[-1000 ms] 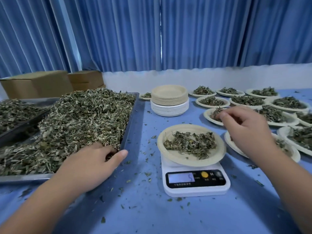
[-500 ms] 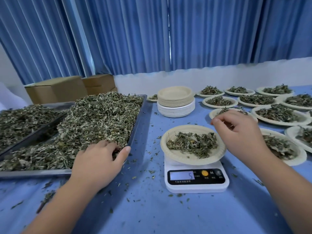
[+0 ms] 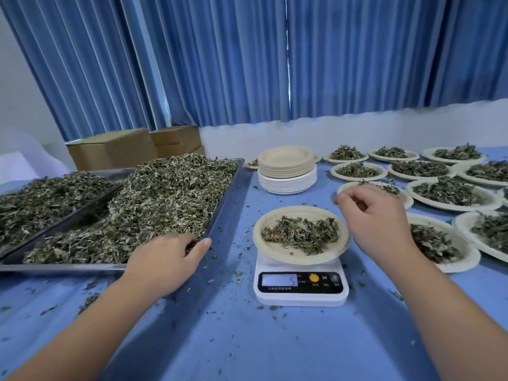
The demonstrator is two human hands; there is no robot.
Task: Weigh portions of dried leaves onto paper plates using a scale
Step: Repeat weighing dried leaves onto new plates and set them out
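Nearest, a blue tabletop strewn with leaf crumbs. On it, a white scale, display showing 5, bearing a paper plate with a loose portion of dried leaves in its middle.

To the left, the left hand at the near right corner of a metal tray. Fingers curled down into the heap of leaves, thumb stretched out by the rim. Impossible to tell whether clamped on any.

To the right, the right hand above the plate's far right rim. Fingers curled, thumb and forefinger tips together, with any scrap between them too small to tell.

Beyond and right, many filled plates. Farther back, a stack of plates, tan over white. Far left, a second tray of leaves, then cardboard boxes and blue curtains.
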